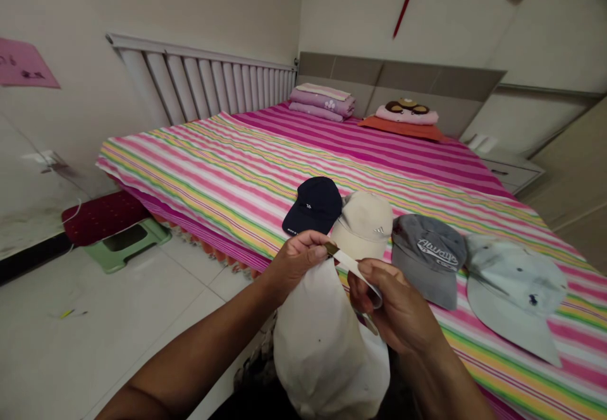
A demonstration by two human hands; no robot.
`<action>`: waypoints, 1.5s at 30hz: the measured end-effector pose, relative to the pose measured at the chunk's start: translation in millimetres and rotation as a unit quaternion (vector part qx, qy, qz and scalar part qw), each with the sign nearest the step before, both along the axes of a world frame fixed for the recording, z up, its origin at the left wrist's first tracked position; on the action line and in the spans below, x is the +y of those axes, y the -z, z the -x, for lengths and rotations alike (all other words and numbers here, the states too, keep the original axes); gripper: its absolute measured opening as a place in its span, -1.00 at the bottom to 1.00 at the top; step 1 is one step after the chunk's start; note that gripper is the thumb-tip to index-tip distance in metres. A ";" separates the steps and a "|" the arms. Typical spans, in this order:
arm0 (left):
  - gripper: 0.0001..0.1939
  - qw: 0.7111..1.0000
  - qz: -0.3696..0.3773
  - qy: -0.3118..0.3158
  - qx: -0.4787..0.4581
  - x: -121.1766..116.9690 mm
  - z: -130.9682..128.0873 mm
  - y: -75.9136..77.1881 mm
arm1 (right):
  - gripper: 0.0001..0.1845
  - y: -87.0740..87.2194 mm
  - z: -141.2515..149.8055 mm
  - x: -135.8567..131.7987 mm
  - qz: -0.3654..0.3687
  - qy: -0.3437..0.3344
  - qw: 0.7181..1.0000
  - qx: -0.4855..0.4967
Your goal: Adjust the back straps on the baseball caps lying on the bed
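Observation:
A white baseball cap (327,344) hangs low in front of me, its back strap (353,265) stretched between my hands. My left hand (303,259) pinches the brass-coloured buckle (331,249) at one end of the strap. The fingers of my right hand (391,300) are closed on the strap's white band further along. Beyond my hands, a row of caps lies on the bed: a navy cap (317,202), a beige cap (363,221), a grey cap (427,259) with lettering, and a pale mint cap (515,293).
The bed (199,160) has a striped sheet, with folded bedding (322,104) and a bear-faced item (408,113) near the headboard (341,69). At left, a green stool (118,259) and a dark red cushion (107,217) stand on the tiled floor. A white nightstand (509,170) is at right.

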State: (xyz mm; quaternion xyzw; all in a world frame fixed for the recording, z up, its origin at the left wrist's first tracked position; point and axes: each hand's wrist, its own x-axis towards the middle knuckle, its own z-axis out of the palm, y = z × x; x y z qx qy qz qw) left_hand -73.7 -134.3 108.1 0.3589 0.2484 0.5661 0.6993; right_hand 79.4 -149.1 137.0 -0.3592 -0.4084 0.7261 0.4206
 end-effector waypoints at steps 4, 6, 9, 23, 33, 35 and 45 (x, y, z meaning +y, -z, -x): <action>-0.77 0.999 -0.021 -0.012 0.026 0.0 1.0 -0.7 | -0.68 1.8 0.0 0.6 -0.007 -0.002 1.000 -0.005; -0.79 0.998 -0.037 -0.021 0.037 -0.3 1.5 -1.8 | -0.69 3.2 -0.7 1.0 -0.005 -0.010 1.000 -0.011; -0.79 0.997 -0.051 -0.026 0.043 -0.7 2.0 -3.1 | -0.69 5.5 -1.7 1.8 0.005 -0.026 1.000 -0.018; -0.82 0.995 -0.084 -0.016 0.055 -2.8 3.7 -2.6 | -0.73 6.5 -3.6 3.9 0.035 -0.040 0.999 0.011; -0.75 0.990 -0.101 -0.010 0.096 -2.4 6.3 -0.2 | -0.70 0.8 -1.9 4.9 -0.030 -0.046 0.997 -0.056; -0.72 0.990 -0.097 -0.021 0.100 -2.2 6.9 -0.8 | -0.71 1.8 -3.5 5.3 -0.046 -0.039 0.996 -0.064; -0.70 0.986 -0.065 -0.001 0.153 -6.2 7.8 -4.6 | -0.69 3.1 -5.2 7.7 -0.066 -0.063 0.993 -0.080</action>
